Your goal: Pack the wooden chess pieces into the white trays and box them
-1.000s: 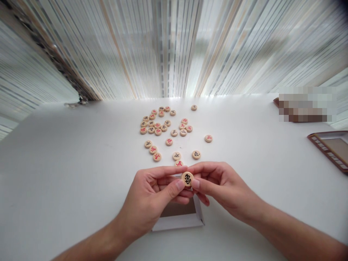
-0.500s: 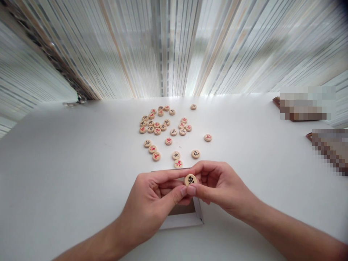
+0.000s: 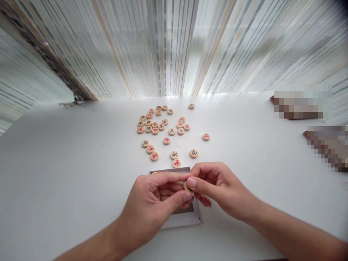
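Both hands meet over a small white open box (image 3: 190, 219) on the white table (image 3: 67, 163). My right hand (image 3: 214, 188) pinches a round wooden chess piece (image 3: 186, 186) between thumb and forefinger; only its edge shows. My left hand (image 3: 156, 203) is curled beside it, thumb and forefinger tips touching the same piece. Just beyond the box lies a piece with a red mark (image 3: 176, 163).
Several round wooden pieces with red or black marks (image 3: 160, 125) lie scattered on the table further back. Blurred brown objects (image 3: 326, 145) sit at the right edge. A striped curtain (image 3: 174, 47) hangs behind the table.
The held piece has turned from face-up to edge-on and dropped slightly toward the box. My right thumb now covers most of it.
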{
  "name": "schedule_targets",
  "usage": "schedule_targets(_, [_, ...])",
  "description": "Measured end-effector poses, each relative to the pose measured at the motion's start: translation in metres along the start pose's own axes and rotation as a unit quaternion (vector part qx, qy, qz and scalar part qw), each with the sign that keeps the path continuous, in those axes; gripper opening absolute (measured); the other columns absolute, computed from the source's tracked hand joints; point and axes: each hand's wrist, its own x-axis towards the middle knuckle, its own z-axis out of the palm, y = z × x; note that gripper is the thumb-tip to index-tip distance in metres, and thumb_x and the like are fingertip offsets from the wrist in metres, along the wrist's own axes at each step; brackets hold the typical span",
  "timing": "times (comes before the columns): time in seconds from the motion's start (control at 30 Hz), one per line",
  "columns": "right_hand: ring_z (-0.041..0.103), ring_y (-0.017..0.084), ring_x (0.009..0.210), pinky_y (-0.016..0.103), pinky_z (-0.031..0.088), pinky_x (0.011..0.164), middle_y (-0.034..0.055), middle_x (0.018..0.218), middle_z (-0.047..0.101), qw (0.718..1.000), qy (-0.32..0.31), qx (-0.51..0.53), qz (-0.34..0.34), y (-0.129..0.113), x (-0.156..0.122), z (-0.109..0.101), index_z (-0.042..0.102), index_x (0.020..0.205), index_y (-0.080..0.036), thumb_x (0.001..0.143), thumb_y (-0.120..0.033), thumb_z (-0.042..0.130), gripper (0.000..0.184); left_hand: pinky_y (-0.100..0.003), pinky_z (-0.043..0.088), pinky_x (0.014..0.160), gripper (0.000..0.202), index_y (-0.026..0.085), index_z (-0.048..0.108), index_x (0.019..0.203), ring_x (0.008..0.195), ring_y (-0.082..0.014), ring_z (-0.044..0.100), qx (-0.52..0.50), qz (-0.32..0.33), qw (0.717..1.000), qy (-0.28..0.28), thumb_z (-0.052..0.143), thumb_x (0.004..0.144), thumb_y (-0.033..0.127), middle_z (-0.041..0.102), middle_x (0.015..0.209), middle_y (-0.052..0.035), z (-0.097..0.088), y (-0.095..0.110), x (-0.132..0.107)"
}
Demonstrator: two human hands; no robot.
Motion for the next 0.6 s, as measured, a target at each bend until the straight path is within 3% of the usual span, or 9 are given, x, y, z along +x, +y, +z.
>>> schedule_targets(0.2, [0.054, 0.007, 0.053, 0.019, 0.042, 0.050, -0.0003, 0.067, 0.069, 0.998, -0.019, 0.062, -0.002, 0.0001, 0.0015, -0.0014, 0.076, 0.085, -0.013, 0.075, -0.028, 0.098, 0.028, -0.022, 0.071, 0.077, 0.036, 0.021, 0.084, 0.121, 0.081, -0.0189, 0.085, 0.003, 0.008, 1.000, 0.029, 0.090, 0.086, 0.020, 0.088, 0.092, -0.0060, -0.0007, 0.0015, 0.0000])
schedule_targets(0.37, [0.056, 0.007, 0.057, 0.018, 0.046, 0.054, -0.0017, 0.069, 0.069, 0.996, -0.019, 0.091, 0.009, 0.0014, 0.0024, -0.0016, 0.075, 0.084, -0.014, 0.063, -0.019, 0.103, 0.035, -0.025, 0.072, 0.076, 0.037, 0.022, 0.084, 0.122, 0.084, -0.0211, 0.085, 0.019, -0.001, 0.999, 0.046, 0.090, 0.086, 0.023, 0.088, 0.097, -0.0067, -0.0041, -0.0016, -0.0005])
schedule_targets(0.6, [0.058, 0.007, 0.061, 0.018, 0.050, 0.060, -0.0037, 0.068, 0.067, 0.995, -0.009, 0.091, 0.036, 0.0030, 0.0016, -0.0011, 0.071, 0.080, -0.014, 0.055, -0.017, 0.106, 0.043, -0.026, 0.072, 0.078, 0.036, 0.022, 0.082, 0.127, 0.088, -0.0224, 0.085, 0.030, -0.008, 0.999, 0.029, 0.085, 0.091, 0.021, 0.088, 0.102, -0.0075, -0.0027, -0.0014, -0.0030])
